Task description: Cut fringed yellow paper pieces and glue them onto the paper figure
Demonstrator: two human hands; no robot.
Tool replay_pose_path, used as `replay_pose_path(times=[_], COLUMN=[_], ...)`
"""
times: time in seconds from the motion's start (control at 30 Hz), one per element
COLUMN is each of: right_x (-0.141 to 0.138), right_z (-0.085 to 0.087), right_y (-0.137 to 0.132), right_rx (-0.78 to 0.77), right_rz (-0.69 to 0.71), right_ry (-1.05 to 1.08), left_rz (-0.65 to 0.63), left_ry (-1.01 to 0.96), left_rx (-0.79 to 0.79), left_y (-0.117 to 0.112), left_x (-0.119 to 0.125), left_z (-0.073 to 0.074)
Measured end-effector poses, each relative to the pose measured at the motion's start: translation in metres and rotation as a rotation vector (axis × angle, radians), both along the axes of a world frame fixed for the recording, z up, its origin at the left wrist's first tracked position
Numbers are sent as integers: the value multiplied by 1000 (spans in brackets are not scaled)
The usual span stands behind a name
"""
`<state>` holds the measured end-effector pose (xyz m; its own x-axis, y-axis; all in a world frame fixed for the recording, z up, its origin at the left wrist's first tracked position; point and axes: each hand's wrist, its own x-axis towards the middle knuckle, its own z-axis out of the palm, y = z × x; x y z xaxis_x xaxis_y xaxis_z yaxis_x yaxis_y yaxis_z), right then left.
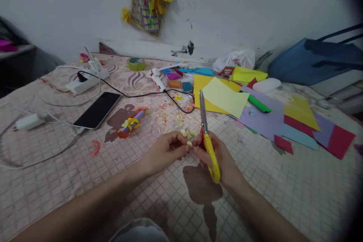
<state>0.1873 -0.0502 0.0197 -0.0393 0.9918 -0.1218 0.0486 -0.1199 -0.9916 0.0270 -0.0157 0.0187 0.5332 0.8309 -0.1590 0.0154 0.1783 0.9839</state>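
Observation:
My left hand [167, 150] pinches a small pale yellow paper piece [189, 144] between thumb and fingertips. Close beside it, my right hand [222, 155] is closed round yellow-handled scissors [212, 155], whose blades point up and away from me. The right fingertips meet the same paper piece; whether they grip it too I cannot tell. Just beyond the fingers lie a few more pale paper bits [193, 133]. To the left, on the tablecloth [136, 196], rests a small purple paper roll [138, 116] with yellow and orange paper petals.
A phone [98, 110] on a charging cable and a power strip [85, 82] are at left. At the back stand a glue gun [156, 79] with a black cord and a roll of tape [136, 64]. Coloured paper sheets [261, 115] spread across the right, and paper scraps [167, 119] litter the middle.

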Motion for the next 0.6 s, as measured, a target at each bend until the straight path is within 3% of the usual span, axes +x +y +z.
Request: replay_pose_path(times=[0.13, 0.23, 0.37, 0.6], right_x=[1, 2, 4, 0], right_z=[-2, -4, -4, -2], right_y=[1, 0, -4, -15], right_rx=[-19, -24, -5, -4], right_rz=[21, 17, 78, 259], right_ry=[-26, -2, 48, -152], left_rz=[9, 43, 167, 395], left_ry=[35, -21, -151, -300], left_rx=[51, -28, -139, -77], left_y=[0, 2, 4, 5], left_x=[0, -1, -4, -9], left_z=[0, 2, 6, 18])
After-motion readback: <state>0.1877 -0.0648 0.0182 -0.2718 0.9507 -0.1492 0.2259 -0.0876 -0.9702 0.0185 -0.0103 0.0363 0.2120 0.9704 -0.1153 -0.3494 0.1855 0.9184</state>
